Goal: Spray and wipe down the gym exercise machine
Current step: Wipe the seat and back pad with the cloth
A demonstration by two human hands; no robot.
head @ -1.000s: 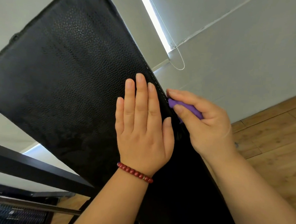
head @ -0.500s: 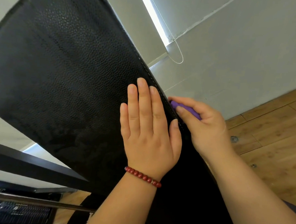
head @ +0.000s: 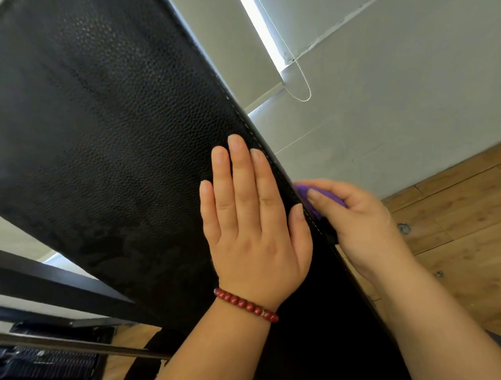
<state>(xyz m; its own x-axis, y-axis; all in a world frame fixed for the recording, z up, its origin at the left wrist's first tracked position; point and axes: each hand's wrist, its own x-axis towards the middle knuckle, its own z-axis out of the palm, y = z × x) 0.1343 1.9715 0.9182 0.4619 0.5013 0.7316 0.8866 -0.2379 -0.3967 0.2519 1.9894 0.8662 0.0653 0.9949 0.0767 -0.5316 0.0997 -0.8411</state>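
Head view: left hand [head: 256, 219] lies flat on the firm, grainy pad [head: 115, 139]; at its 3 o'clock, right hand [head: 366, 225] clamps a bunched purple cloth [head: 301, 189], likely soft and light, against the pad's edge.

The purple cloth [head: 330, 196] is mostly hidden inside the right grip [head: 363, 224] and behind the black pad [head: 116, 124], itself cropped top and left.

Open room right of pad [head: 115, 139] (wall [head: 407, 111] beyond).
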